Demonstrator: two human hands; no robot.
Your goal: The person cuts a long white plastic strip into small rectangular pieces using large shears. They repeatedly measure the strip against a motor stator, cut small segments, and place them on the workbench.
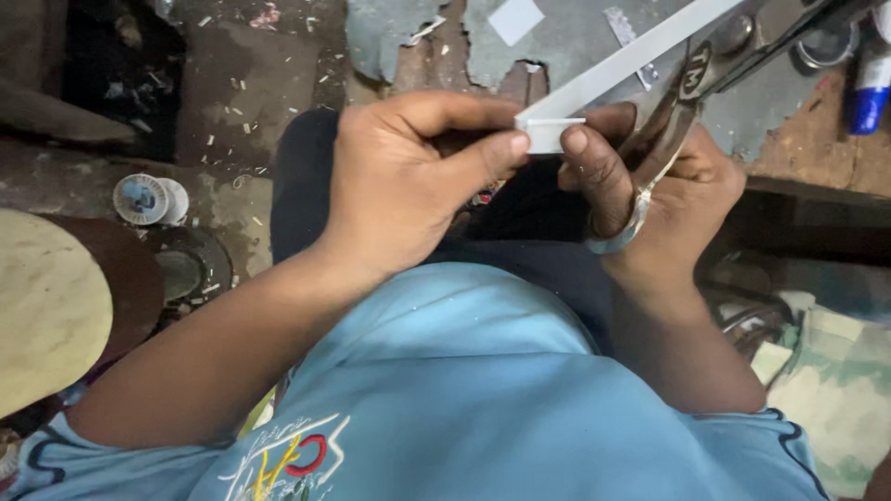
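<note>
**White strip held at its near end, scissors in the other hand**

The white strip is a long, flat, narrow band. It runs from the person's fingertips up and to the right, out toward the top edge of the view. Its near end is folded or doubled back into a short flap, pinched just in front of the chest.

Left hand: closed, thumb and forefinger pressed onto the folded end of the strip. Right hand: fingers curled shut through the loops of a pair of scissors, with one fingertip also touching the strip's end from the right. The scissor blades point up and right, lying just beside the strip; whether they are parted I cannot tell.

Progress, as a judgement: the end of the strip looks creased and held in position, and no cut through this strip is visible.

Surroundings: the person wears a light blue shirt. Small white offcuts lie scattered on the worn, dark floor. A small spool sits at left, near a round pale disc. A blue-and-white bottle stands at upper right.
</note>
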